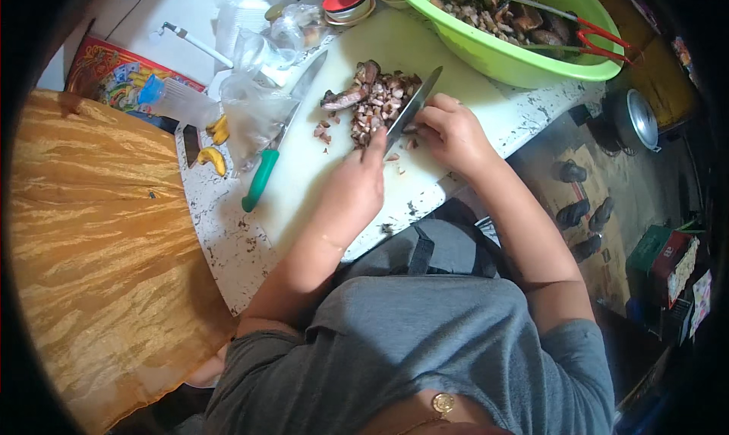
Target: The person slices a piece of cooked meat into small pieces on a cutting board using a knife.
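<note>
My left hand grips a kitchen knife, its index finger along the blade; the handle is hidden under the hand. The blade slants up to the right, beside a pile of chopped meat on a white cutting board. My right hand is on the blade's right side, fingers bent at a small dark piece of meat. Larger browned meat pieces lie left of the pile. A second knife with a green handle rests along the board's left side.
A lime-green basin of meat, with red-handled tongs across it, stands at the upper right. Plastic bags, bananas and a phone lie left. Stacked bowls stand behind. A lidded pot is beyond the table's right edge.
</note>
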### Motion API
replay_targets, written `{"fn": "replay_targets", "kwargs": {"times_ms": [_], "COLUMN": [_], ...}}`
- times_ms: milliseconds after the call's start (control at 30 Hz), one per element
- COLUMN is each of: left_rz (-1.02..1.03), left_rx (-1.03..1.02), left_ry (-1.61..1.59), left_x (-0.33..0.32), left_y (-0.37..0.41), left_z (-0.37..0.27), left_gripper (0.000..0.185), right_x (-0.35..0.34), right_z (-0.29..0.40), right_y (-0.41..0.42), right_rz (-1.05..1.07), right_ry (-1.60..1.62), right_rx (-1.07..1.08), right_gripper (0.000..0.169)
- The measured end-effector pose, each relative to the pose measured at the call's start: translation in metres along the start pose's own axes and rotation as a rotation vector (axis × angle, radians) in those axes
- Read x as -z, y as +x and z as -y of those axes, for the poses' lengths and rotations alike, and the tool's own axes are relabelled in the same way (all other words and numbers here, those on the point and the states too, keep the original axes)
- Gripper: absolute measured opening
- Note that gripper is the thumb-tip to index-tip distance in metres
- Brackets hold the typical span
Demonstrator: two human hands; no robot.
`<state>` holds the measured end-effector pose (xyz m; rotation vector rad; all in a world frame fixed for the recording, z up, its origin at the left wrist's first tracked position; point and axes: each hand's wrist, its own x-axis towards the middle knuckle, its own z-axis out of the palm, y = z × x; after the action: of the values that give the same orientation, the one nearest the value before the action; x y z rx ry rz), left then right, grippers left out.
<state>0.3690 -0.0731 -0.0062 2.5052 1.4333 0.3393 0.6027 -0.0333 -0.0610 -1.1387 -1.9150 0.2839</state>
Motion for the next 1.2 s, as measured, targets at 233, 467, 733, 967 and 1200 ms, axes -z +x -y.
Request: {"fn": "replay_targets", "kwargs": {"times_ms": [233, 467, 733, 967, 1200], "left_rz": [0.011, 0.112, 0.040, 0.079, -0.012], "left_rx": [-0.017, 0.096, 0.033, 0.064, -0.017], "left_ry": [-0.042, 0.081, -0.041, 0.015, -0.026], "left_x": [0.033, 0.030, 0.015, 0.023, 0.000], "left_y": [-0.004, -0.017, 0.016, -0.010, 0.004], "left_z": [0.002, -0.008, 0.014, 0.002, 0.015], "left_gripper": [0.057, 0.060, 0.062, 0.061, 0.059], "right_x": [0.005, 0.001, 0.005, -0.001, 0.027], "right_z": [0.002, 0.001, -0.004, 0.003, 0.033], "right_y": [-0.003, 0.002, 0.000, 0.000, 0.010], "right_rz": [0.022, 0.035, -0.030, -0.007, -0.095], "right_ry": [0.053, -0.022, 0.093, -0.033, 0.073], "right_rx": [-0.079, -0.075, -0.137, -0.082, -0.146], "right_gripper": [0.027, 0.023, 0.024, 0.021, 0.021]}}
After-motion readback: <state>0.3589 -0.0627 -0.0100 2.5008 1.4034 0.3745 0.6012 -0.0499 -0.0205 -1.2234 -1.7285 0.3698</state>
